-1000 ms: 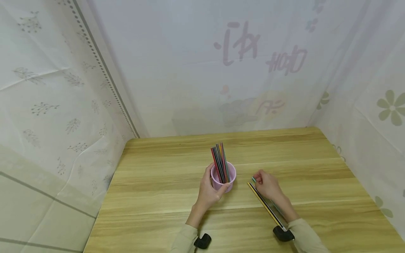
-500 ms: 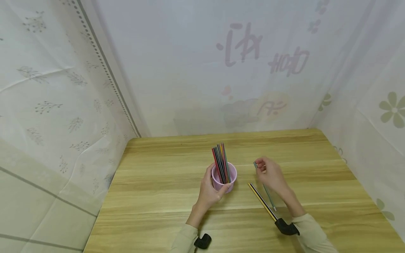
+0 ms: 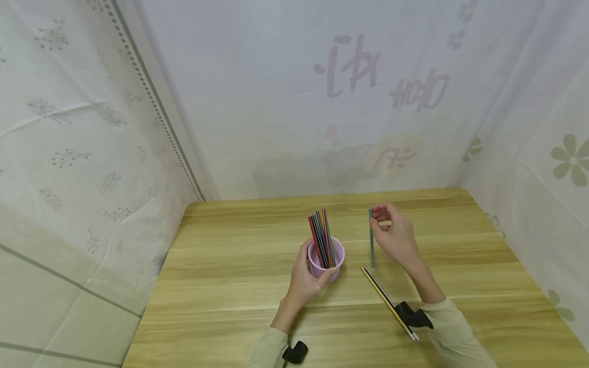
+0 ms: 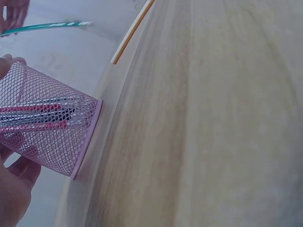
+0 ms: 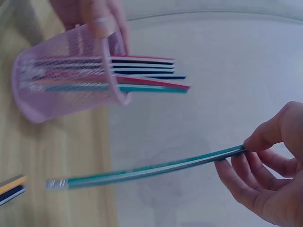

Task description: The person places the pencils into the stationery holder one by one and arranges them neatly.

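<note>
My left hand [image 3: 301, 289] grips a pink mesh pencil cup [image 4: 56, 153] around its side, thumb at the near rim. Several pencils [image 3: 320, 236] in red, black, yellow and green lean inside it. To the right of the cup, my right hand [image 3: 397, 234] pinches a green pencil [image 5: 151, 169] by its upper end between thumb and fingers. The pencil hangs almost upright, its pale tip pointing down. In the left wrist view, that pencil appears at the top, apart from the cup.
A yellow pencil and a dark striped pencil [image 3: 380, 292] lie side by side on the wooden table [image 3: 230, 266], partly under my right wrist's black camera mount [image 3: 411, 314]. Patterned curtains [image 3: 285, 128] hang behind the table and at both sides.
My right hand has lifted the green pencil off the table beside the other two and moved away from me; the pencil has swung from slanted to nearly upright. My left hand stays on the cup.
</note>
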Tool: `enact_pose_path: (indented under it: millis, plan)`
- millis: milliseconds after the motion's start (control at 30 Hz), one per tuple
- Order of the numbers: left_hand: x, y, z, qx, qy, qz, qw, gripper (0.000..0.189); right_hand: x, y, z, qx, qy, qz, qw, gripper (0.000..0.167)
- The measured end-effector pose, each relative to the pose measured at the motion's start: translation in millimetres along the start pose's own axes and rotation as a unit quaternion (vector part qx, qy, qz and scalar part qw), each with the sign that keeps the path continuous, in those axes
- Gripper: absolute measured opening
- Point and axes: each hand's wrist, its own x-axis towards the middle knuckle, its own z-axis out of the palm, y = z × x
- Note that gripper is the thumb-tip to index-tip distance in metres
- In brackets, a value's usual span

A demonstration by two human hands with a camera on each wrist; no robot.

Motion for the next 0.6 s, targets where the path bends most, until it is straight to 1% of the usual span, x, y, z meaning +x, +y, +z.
enact_pose_path:
  millis: [133,200,233,333,467,600]
  plan:
    - [-3.1,-19.8,7.4,0.005,0.004,-0.010,0.9999,0.087,4.8,-15.1,-1.3,0.040,0.028,-0.009,0.9988,0.022]
    - [-4.9,-30.2,10.2,0.007,0.004,-0.019,0.9998,0.090,7.0,-22.6,-0.9,0.067,0.046,-0.016,0.9966,0.022]
    - [-5.5,-32.6,10.3,0.006,0.004,-0.022,0.9997,0.090,8.0,-26.1,-0.5,0.079,0.055,-0.021,0.9951,0.022]
    - [-6.2,-36.7,9.8,0.000,0.002,-0.025,0.9997,0.089,11.5,-36.3,1.5,0.114,0.081,-0.042,0.9893,0.023]
    - [-5.8,-39.1,9.5,-0.003,0.004,-0.009,0.9999,0.087,16.5,-47.8,6.1,0.157,0.110,-0.076,0.9786,0.023]
    - [-5.6,-38.0,9.4,0.010,0.003,-0.006,0.9999,0.087,21.2,-54.9,14.2,0.196,0.115,-0.106,0.9680,0.021]
